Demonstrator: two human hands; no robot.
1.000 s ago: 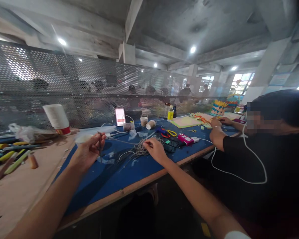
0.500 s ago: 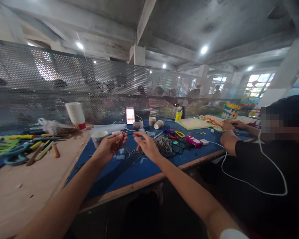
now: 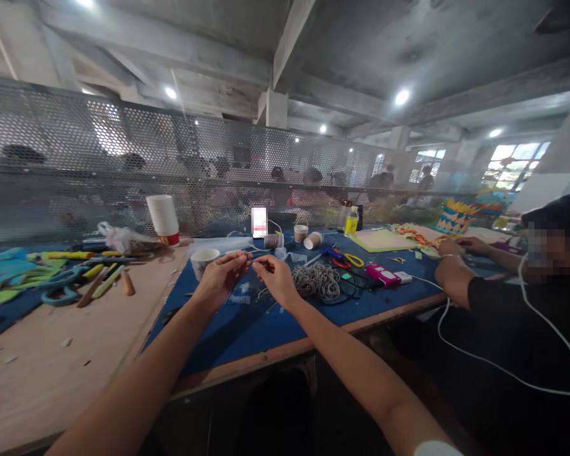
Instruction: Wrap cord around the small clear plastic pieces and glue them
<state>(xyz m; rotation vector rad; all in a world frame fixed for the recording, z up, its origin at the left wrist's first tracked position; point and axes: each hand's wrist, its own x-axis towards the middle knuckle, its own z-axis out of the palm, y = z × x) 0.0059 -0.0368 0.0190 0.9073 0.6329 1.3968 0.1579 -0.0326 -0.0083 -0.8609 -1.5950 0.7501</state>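
Note:
My left hand [image 3: 224, 276] is raised over the blue table mat [image 3: 228, 342], its thumb and fingertips pinched on a tiny dark piece too small to name. Almost touching it, my right hand [image 3: 276, 277] has thumb and forefinger pressed together at the same spot; what they hold, if anything, I cannot make out. A tangled heap of grey cord [image 3: 320, 283] lies just right of my right hand. Behind my left hand stands a paper cup [image 3: 203, 259]. Beyond the fingertips are a spool-like roll [image 3: 273, 242] and a lit phone [image 3: 259, 223] propped upright.
Scissors [image 3: 59, 292] and several tools lie on the left board near stacked paper cups [image 3: 162, 216]. Yellow-handled pliers [image 3: 354, 260], a pink power bank [image 3: 382, 275] and a yellow bottle [image 3: 351, 223] sit rightward. A co-worker [image 3: 517, 304] works at the right; a white cable [image 3: 498, 367] hangs there.
My right hand has closed from loosely parted fingers to a pinch and come up to my left fingertips. The whole view has shifted slightly, with things appearing farther right.

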